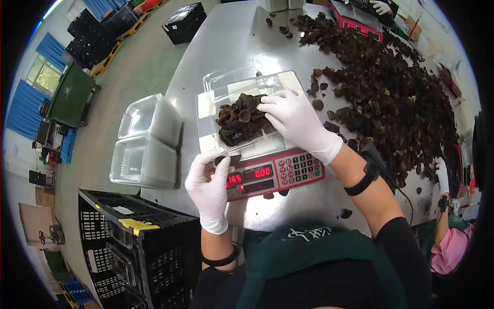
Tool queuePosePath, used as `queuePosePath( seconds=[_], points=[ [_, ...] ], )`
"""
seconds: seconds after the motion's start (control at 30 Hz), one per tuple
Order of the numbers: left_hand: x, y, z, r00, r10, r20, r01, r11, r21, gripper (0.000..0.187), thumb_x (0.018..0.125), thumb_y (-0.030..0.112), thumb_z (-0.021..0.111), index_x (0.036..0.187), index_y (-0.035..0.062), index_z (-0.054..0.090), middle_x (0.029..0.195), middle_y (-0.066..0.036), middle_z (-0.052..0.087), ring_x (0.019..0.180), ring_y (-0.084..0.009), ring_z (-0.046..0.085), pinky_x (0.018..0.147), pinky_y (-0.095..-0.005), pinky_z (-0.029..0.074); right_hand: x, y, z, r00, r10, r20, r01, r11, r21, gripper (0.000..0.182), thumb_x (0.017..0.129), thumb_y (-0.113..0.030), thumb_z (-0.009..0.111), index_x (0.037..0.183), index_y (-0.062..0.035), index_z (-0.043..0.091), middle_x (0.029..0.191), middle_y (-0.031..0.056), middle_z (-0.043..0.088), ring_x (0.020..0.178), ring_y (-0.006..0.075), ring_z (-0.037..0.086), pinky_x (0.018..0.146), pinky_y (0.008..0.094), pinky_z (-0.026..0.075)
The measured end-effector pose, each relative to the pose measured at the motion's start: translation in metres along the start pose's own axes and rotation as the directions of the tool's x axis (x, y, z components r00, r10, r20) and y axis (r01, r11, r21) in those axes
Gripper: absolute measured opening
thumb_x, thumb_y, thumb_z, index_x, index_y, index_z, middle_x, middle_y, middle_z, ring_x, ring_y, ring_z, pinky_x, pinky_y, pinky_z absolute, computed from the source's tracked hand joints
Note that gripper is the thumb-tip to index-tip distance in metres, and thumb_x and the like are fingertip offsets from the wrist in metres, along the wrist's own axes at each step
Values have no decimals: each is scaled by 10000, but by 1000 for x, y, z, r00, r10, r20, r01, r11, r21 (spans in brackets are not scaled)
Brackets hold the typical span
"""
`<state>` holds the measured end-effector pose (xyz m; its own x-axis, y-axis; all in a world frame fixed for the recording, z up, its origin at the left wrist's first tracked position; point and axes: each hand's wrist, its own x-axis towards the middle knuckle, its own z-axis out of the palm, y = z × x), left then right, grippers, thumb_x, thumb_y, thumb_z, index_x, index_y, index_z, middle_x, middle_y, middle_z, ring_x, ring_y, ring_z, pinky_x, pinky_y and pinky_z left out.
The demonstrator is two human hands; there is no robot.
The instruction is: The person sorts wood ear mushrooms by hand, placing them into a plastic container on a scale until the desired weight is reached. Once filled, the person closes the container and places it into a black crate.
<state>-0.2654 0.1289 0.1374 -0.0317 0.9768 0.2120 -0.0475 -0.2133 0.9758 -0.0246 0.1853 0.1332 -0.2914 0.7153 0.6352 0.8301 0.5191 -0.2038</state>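
Note:
A clear plastic tray point(218, 85) with an open lid rests on a red digital scale point(300, 168). Dark wood ear mushrooms point(239, 121) are heaped in it. My right hand point(301, 121), in a white glove, has its fingers curled against the right side of the heap, gripping mushrooms there. At the tray's near left corner, my gloved left hand point(208, 188) is closed, with a dark wood ear piece point(234, 159) between thumb and forefinger. The scale's red digits read 165 and 0.00; my left hand partly covers the display.
A large pile of wood ear point(396, 98) spreads over the steel table point(206, 51) at right. Stacked clear trays point(146, 159) stand at left, above black crates point(159, 242). Another person's gloved hand point(441, 175) is at the right edge; a second red scale point(360, 28) stands at the back.

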Motion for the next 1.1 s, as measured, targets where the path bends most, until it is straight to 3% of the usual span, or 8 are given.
queuePosePath(
  seconds=[0.2,0.27,0.33,0.4,0.63,0.73,0.9,1.1],
  points=[
    [15,12,-1,973,229,8,-220,923,316,197,859,-119,671,1030,-24,691,920,-40,677,813,-91,634,719,-231,518,-18,-8,-52,958,250,-138,-212,947,240,215,880,-123,714,1082,-46,717,1071,101,713,1029,255,652,911,388,520],
    [9,19,18,934,322,154,-353,899,260,250,761,-146,686,972,-14,714,902,-51,679,809,-115,622,713,-254,502,-34,-27,-72,797,479,367,-593,506,627,274,970,-197,661,1199,-46,665,1064,77,712,1052,151,634,917,316,512],
    [-1,22,36,844,351,406,-484,825,293,324,722,45,831,1034,65,746,831,-89,691,723,-228,660,651,-330,523,-54,-48,-76,548,302,780,-818,-2,576,463,1015,-326,601,1359,-20,547,1157,79,664,889,160,674,791,287,566],
    [-12,15,57,778,329,535,-547,772,322,344,739,95,827,1065,97,718,837,-78,670,737,-245,647,669,-343,511,-76,-56,-62,630,156,761,-754,-113,647,629,1015,-454,570,1452,-20,443,1205,88,634,872,159,671,768,271,559],
    [48,3,39,909,391,146,-410,773,484,280,759,-16,795,1017,39,702,1019,-113,723,927,-273,692,815,-340,547,-79,-25,-77,639,478,602,-690,10,724,427,1081,-289,422,1326,41,538,1108,122,700,871,138,638,804,263,518],
    [75,-7,22,902,301,309,-428,720,547,281,805,83,792,1072,55,707,1079,-136,722,1072,-265,670,883,-341,533,-80,-20,-82,641,503,580,-679,21,733,334,1071,-217,458,1266,8,610,1077,95,706,844,112,638,791,249,516],
    [119,3,-24,971,188,-150,-104,890,445,265,965,167,621,1140,-17,695,1105,-114,716,1049,-187,649,931,-308,494,-84,-15,-83,548,538,640,-760,2,650,277,1045,-152,489,1211,14,636,1065,85,709,841,104,626,798,250,513],
    [174,31,-21,964,258,-66,-130,672,729,351,918,245,651,1149,-15,697,1086,-190,734,1028,-279,702,921,-351,520,-81,-10,-72,588,501,635,-774,121,621,253,1028,-135,527,1191,22,639,1048,81,713,834,92,612,807,249,517]
  ],
)
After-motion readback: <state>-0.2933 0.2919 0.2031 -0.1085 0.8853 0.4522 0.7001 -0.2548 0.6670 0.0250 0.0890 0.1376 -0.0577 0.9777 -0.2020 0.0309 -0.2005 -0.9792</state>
